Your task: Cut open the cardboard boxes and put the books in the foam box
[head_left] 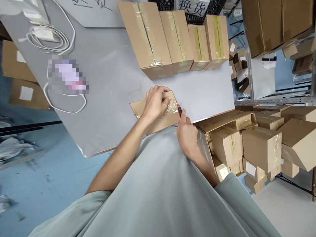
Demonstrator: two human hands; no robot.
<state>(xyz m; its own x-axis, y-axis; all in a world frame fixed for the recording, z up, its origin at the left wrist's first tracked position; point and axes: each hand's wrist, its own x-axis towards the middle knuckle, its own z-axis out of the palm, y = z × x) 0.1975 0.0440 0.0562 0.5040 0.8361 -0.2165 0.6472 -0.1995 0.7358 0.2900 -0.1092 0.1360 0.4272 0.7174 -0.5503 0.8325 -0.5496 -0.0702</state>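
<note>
A small cardboard box point(160, 124) with clear tape over its top lies at the near edge of the grey table. My left hand point(156, 102) grips it from above, fingers bent towards its far edge and thumb on the taped top. In my right hand point(187, 133) is a red and black utility knife point(179, 110), the index finger stretched along its handle. The knife's front end meets the right end of the box by the tape; its blade is too small to make out.
Several taped cardboard boxes point(150, 39) stand in a row at the back of the table point(106, 75). A white cable point(66, 42) and a pixelated item point(69, 75) lie on the left. Stacked cartons point(261, 148) fill the right side, beside a metal rack point(250, 75).
</note>
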